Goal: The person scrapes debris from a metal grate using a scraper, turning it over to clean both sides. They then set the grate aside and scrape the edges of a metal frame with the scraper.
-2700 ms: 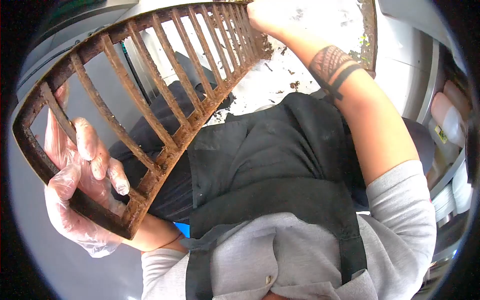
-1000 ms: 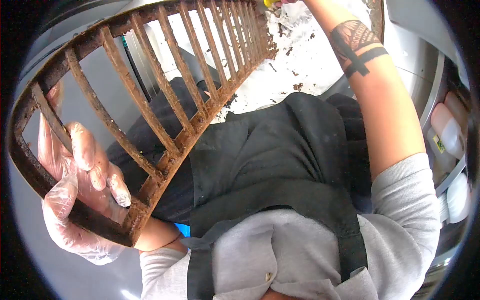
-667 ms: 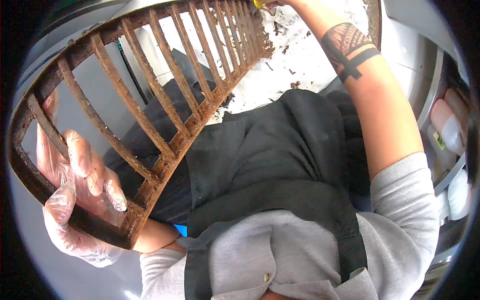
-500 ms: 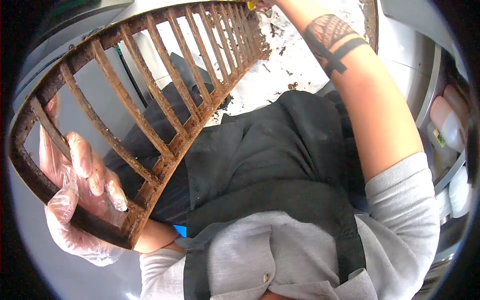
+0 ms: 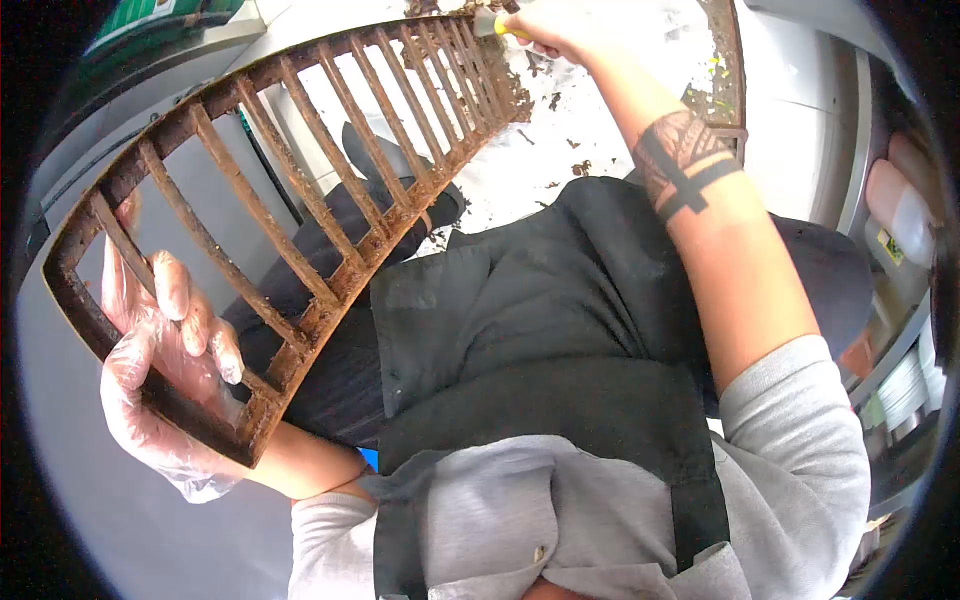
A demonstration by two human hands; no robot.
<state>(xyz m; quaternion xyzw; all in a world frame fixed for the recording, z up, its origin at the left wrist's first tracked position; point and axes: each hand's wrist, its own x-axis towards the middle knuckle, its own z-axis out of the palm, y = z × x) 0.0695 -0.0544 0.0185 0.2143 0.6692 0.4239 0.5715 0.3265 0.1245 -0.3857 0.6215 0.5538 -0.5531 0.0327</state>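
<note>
A long, rusty metal grate with many crossbars slants from lower left up to the top of the head view. Its near end is gripped by my left hand, in a clear plastic glove, the fingers wrapped round the end bars. At the far end, my bare right hand is closed on a scraper with a yellow handle and a grey blade. The blade is against the grate's far bars. Part of the handle is hidden in my fingers.
Under the grate's far end lies a white sheet strewn with brown flakes. Another rusty metal frame lies on the right of it. Shelving with bottles stands at the right, and a dark-edged grey unit at upper left.
The grate's near end and my left hand have shifted slightly right and up in view. My right hand has come lower, so the scraper's blade now shows.
</note>
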